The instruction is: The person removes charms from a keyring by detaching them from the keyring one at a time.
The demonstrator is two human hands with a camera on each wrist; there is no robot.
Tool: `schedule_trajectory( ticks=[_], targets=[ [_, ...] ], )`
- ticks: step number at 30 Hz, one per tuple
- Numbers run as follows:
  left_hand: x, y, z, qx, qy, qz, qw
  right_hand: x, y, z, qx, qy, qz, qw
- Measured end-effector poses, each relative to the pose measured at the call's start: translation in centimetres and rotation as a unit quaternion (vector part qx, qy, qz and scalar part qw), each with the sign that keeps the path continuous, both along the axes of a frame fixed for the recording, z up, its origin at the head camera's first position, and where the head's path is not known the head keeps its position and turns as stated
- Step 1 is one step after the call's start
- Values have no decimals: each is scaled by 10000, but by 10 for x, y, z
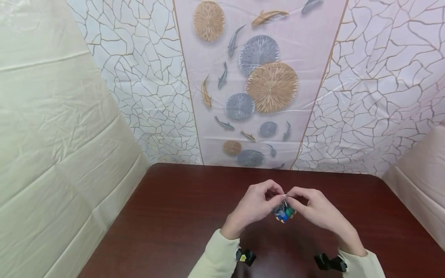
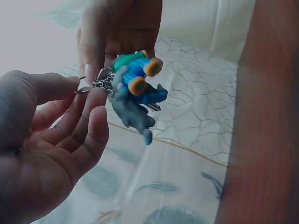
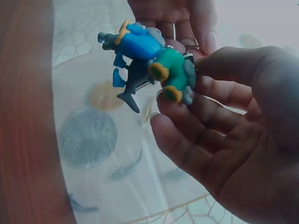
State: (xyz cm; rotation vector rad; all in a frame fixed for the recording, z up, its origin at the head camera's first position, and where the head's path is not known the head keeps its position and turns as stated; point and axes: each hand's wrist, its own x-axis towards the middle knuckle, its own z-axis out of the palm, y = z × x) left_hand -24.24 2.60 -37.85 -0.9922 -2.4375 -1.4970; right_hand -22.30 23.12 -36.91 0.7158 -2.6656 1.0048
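Above the table, both hands meet at a metal key ring (image 2: 82, 90) with a cluster of small charms hanging from it. My left hand (image 1: 255, 202) pinches the ring between thumb and fingers. From the other side, the thumb and forefinger of my right hand (image 1: 318, 208) pinch at the same metal. Short chains (image 2: 103, 84) link the ring to the charms. Among them are a blue charm (image 3: 140, 46), a green charm (image 3: 170, 65) with orange-trimmed ends, and a dark grey shark-like charm (image 3: 139, 77). Fingertips partly hide the ring in the head view.
A dark reddish-brown table (image 1: 167, 216) lies beneath the hands. Behind it hangs a patterned cloth (image 1: 250, 96) with fish and round motifs. Pale cloth (image 1: 69, 154) rises along the left side, and more stands at the right. Black straps (image 1: 246, 256) sit at the wrists.
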Motion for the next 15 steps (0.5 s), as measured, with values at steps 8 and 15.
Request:
schedule_trajectory(
  ticks=[8,15],
  targets=[
    [7,-10,10,582,-325,-466,9967,7,-4,11,-368,-112,186,9991],
    [9,-19,13,744,-392,-766,9935,12,-8,18,-702,-9,277,9971]
  ],
)
